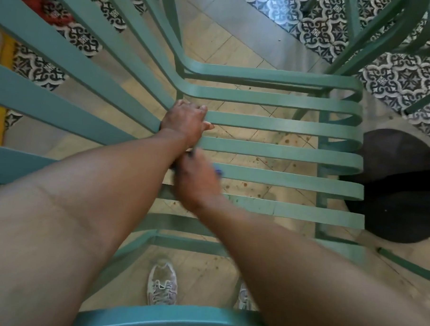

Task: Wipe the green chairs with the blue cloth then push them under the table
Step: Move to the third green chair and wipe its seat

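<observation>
A green slatted chair (283, 151) fills the view from above, its seat slats running left to right and its back slats rising at the left. My left hand (186, 122) grips a seat slat where seat and back meet. My right hand (198, 179), blurred, is closed on the blue cloth (217, 170) and presses it on a slat just below the left hand. Only a small blue corner of the cloth shows past the fingers. A second green chair (387, 34) stands at the top right.
A round black table base (400, 185) sits on the floor right of the seat. Patterned tiles (397, 74) and beige floor lie beneath. My two shoes (162, 283) stand under the chair's near edge. A green curved rail (172, 318) crosses the bottom.
</observation>
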